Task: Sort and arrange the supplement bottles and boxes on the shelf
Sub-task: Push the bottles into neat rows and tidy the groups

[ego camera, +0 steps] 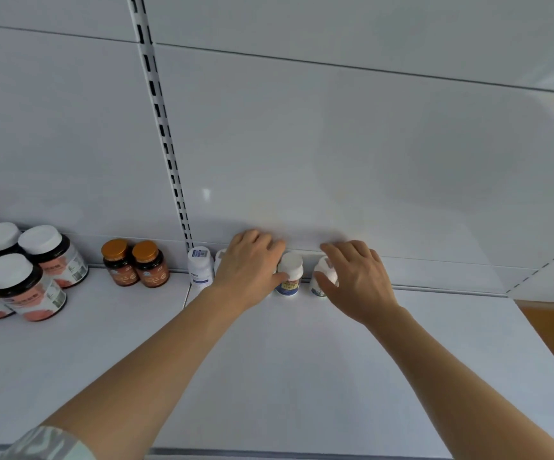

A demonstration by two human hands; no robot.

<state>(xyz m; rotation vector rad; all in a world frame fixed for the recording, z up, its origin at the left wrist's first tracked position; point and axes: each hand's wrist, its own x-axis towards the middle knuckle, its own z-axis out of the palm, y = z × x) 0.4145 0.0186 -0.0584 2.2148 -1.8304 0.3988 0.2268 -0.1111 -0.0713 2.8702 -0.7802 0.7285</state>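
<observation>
Hands reach deep to the back of the white metal shelf (269, 376). The left hand (247, 265) has its fingers curled over a white bottle that it mostly hides (220, 260), thumb touching the small white-capped bottle with a blue and yellow label (289, 274) between the hands. The right hand (355, 280) curls fingers and thumb round another white bottle (322, 277). Just left stands a white bottle with a blue label (200, 266), then two amber bottles with gold caps (134, 263), and dark jars with white lids (23, 273) far left.
</observation>
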